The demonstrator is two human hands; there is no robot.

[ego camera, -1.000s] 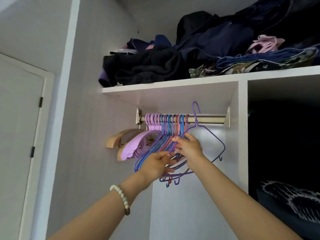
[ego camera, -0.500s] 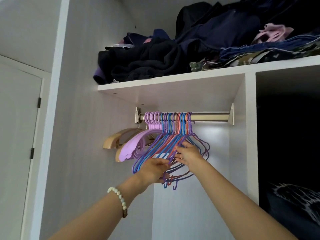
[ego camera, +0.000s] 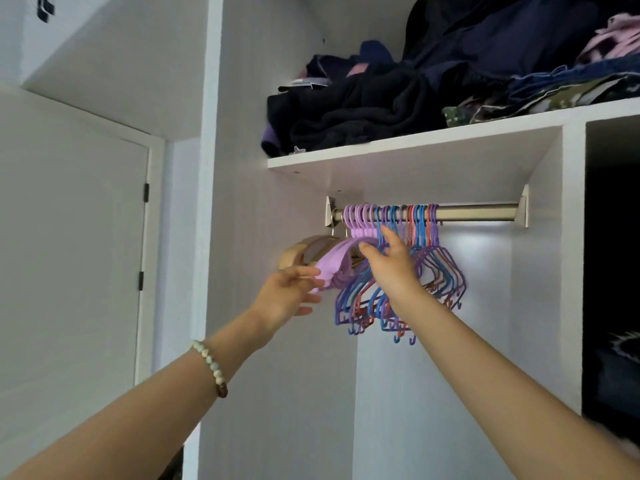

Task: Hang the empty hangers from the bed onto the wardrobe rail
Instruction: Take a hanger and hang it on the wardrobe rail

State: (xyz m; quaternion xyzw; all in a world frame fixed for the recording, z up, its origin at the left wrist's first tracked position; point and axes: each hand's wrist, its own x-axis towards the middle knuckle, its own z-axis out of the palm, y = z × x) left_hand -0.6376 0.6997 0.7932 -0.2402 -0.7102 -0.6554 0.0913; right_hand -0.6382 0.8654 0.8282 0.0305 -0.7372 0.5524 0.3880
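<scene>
The thin plastic hangers in blue, purple and red (ego camera: 401, 292) are all on the brushed metal wardrobe rail (ego camera: 479, 213), their hooks bunched tightly at its left half. Just left of them hang the broad lilac plastic hangers (ego camera: 334, 266) and a pale wooden hanger (ego camera: 294, 252) nearest the wall. No hanger is carried in either hand, and the bed is out of view.

The right hand (ego camera: 393, 270) is released, its fingers (ego camera: 387, 239) spread and straight, slipped in among the necks of the thin hangers. The left hand (ego camera: 285, 296) has nearly straight fingers above and below the tip of a lilac hanger; whether they truly pinch it I cannot tell.

The step looks like squaring up the bunch. To do it well, push at the necks close under the rail, not at the low bars, so the hooks slide rather than swing and tangle. The left hand should steady the lilac hangers while the right packs the thin ones against them, leaving the bare right stretch of rail free.

Above sits a white shelf (ego camera: 415, 148) with piled dark clothes (ego camera: 363, 109).
</scene>
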